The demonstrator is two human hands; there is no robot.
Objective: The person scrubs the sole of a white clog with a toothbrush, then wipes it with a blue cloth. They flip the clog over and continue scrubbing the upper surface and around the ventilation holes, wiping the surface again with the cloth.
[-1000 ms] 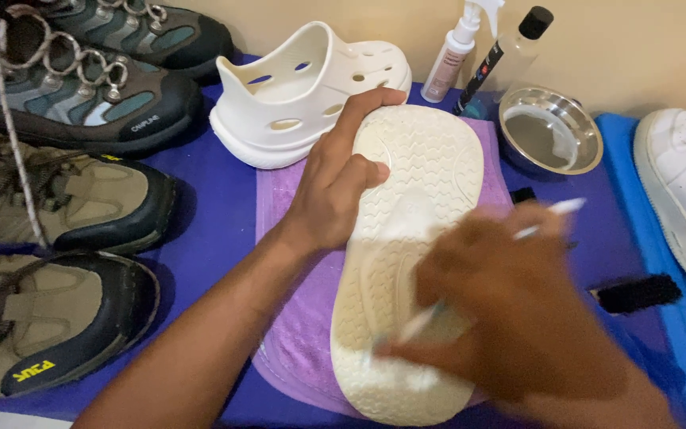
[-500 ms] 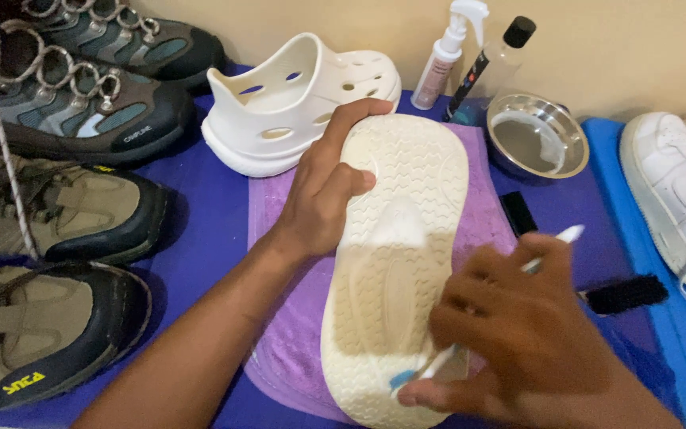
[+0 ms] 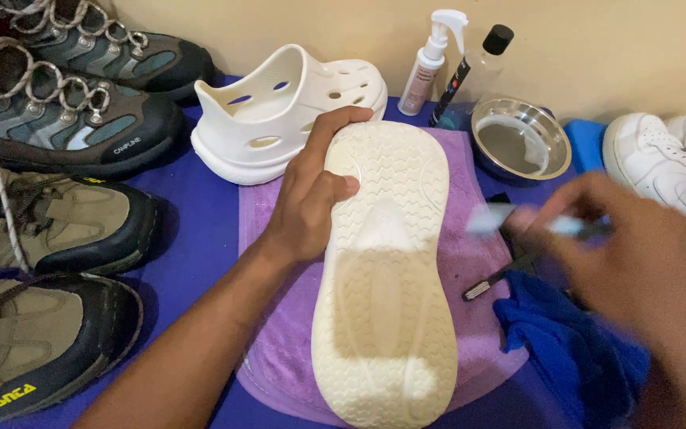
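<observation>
A cream foam clog (image 3: 387,270) lies sole up on a purple towel (image 3: 478,262) on the blue-covered desk (image 3: 200,230), its sole ribbed with wavy tread and smooth at the waist. Its mate (image 3: 279,111) stands upright just behind, holes in the moulded upper. The left hand (image 3: 311,199) clasps the sole's left edge, fingers curled over the toe end, thumb on the tread. The right hand (image 3: 621,238) (blurred) is closed around a thin brush (image 3: 518,221), now lifted off to the right above a blue cloth (image 3: 565,349); half a second ago its tip was at the heel. A steel bowl (image 3: 522,143) sits near.
</observation>
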